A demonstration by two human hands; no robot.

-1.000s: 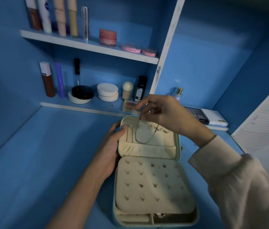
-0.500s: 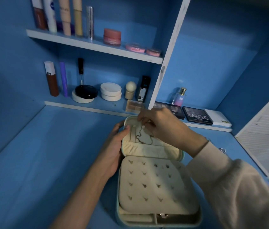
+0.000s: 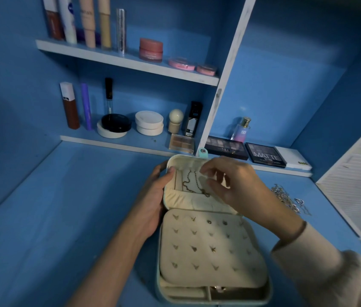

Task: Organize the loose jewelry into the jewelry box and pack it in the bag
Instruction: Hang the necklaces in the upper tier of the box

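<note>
The teal jewelry box (image 3: 159, 258) lies open on the blue counter, cream inside. A dark chain necklace (image 3: 191, 185) hangs in its raised lid (image 3: 175, 196). My left hand (image 3: 153, 202) grips the lid's left edge, thumb over the rim. Over the lid hovers my right hand (image 3: 230, 187), its fingers loosely curled; index tip and thumb are apart, just right of the chain's top. The padded earring panel (image 3: 212, 244) carries several small studs. A small gold piece (image 3: 218, 289) sits in the front compartment. Loose silver jewelry (image 3: 286, 198) lies on the counter to the right.
Makeup palettes (image 3: 266, 155) and a perfume bottle (image 3: 240, 129) line the ledge behind the box. Shelves at the back hold compacts (image 3: 149, 122), tubes and jars. A white louvred panel (image 3: 356, 173) stands at the right. No bag is in view.
My right hand lowered the necklace into the lid and its pinch on the chain's top has loosened. My left hand stays on the lid's edge. The camera tilted, bringing the silver jewelry into view.
</note>
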